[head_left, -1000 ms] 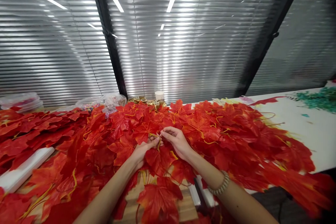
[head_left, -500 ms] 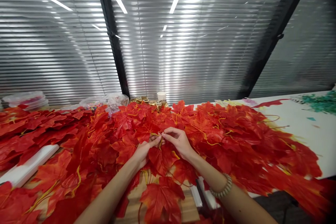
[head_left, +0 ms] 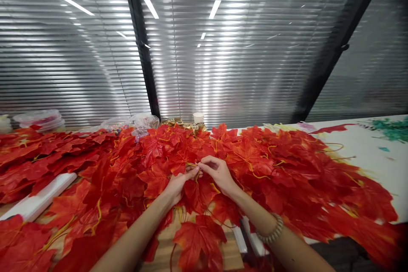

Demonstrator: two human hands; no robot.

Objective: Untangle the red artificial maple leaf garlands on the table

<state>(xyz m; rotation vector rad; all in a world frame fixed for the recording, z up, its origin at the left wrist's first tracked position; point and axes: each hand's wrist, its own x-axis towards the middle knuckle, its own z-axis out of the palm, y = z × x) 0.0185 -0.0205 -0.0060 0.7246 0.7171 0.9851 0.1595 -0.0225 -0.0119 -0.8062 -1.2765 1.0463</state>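
Red artificial maple leaves point(head_left: 245, 153) with yellow stems are heaped across the table. Near the middle of the heap, my left hand point(head_left: 180, 182) and my right hand point(head_left: 218, 174) meet at their fingertips, pinching a thin leaf stem point(head_left: 192, 164). One red leaf point(head_left: 199, 193) hangs just below my fingers. Another leaf point(head_left: 200, 238) lies lower down, over the wooden surface between my forearms. The fingers of my left hand are partly hidden behind its thumb.
A white bar point(head_left: 41, 197) lies at the left. Behind the leaves stand clear plastic containers point(head_left: 40, 120), gold wrappers point(head_left: 195, 127) and a white cup point(head_left: 198, 117). Green shreds point(head_left: 390, 129) lie on the white table point(head_left: 376, 153) at the right.
The whole view has shifted slightly, so things appear a little further right. My hands stay together at the stem with almost the same pose.
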